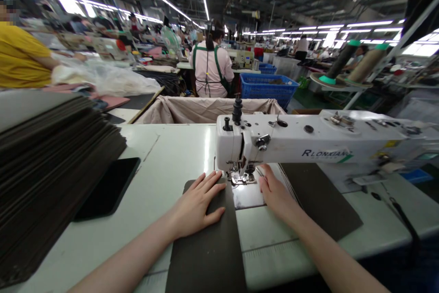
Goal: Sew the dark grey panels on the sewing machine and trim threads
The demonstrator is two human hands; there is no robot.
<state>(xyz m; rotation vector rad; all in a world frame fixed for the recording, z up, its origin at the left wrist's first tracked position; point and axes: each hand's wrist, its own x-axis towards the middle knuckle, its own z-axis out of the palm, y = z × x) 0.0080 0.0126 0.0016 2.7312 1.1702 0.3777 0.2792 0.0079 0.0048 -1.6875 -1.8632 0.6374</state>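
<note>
My left hand (197,206) lies flat with fingers spread on a dark grey-brown panel (209,261), its fingertips close to the needle area of a white sewing machine (291,140). Just right of the presser foot (243,177), my right hand (272,188) is closed in a pinch. A thin metallic tip shows by its fingers, too small to name. Beneath the machine arm, to the right of that hand, lies another stack of dark panels (318,197).
A tall pile of dark panels (51,169) and a black phone (108,188) occupy the table's left side. Behind the table stand a fabric-lined bin (206,109) and a blue crate (269,85). Thread cones (343,60) rise at right. Co-workers sit ahead and at left.
</note>
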